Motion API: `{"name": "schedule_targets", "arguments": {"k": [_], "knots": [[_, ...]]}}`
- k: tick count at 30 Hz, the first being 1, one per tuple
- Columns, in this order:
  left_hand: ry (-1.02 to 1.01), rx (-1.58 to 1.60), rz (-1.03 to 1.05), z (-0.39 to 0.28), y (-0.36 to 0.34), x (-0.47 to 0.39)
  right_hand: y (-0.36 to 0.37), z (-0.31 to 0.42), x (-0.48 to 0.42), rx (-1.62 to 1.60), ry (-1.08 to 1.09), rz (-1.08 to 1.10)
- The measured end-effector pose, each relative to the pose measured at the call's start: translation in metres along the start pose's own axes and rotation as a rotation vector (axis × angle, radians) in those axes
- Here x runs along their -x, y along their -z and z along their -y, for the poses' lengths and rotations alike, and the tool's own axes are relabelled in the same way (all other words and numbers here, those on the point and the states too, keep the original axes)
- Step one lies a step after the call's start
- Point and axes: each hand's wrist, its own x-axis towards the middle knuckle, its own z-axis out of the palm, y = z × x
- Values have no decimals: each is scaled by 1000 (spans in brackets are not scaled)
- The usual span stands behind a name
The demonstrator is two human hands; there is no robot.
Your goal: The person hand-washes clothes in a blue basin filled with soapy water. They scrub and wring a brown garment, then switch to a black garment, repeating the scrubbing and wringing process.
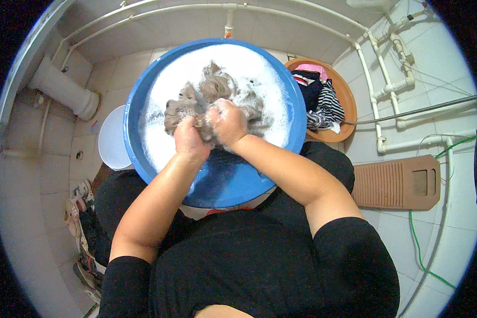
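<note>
A large blue plastic basin (296,115) full of white suds (163,91) stands before me. In it lies a wet grey-brown garment (216,85), partly covered by foam. My left hand (191,137) grips a bunched part of the cloth left of the basin's middle. Close beside it on the right, my right hand (227,121) is closed on another part of the same garment, with foam on its fingers. The cloth between the two hands is twisted and partly hidden by them. Bluish water shows at the basin's near side.
An orange-brown basin (349,107) with striped, dark and pink clothes (330,103) stands at the right. Beyond my right knee is a brown washboard (397,183). A white round container (113,139) touches the blue basin's left side. Shoes (81,190) lie far left; white pipes (375,95) line the walls.
</note>
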Motion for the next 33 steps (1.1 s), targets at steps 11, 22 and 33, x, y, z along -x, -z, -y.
{"name": "schedule_targets", "arguments": {"k": [11,22,33], "knots": [[-295,-266,7,14,-25,40,-4,0,4,-121,-329,23],[-283,-237,1,23,-12,28,7,3,4,-194,-267,43],[-72,-78,23,7,-9,14,-2,-20,-9,-140,-234,105]]}}
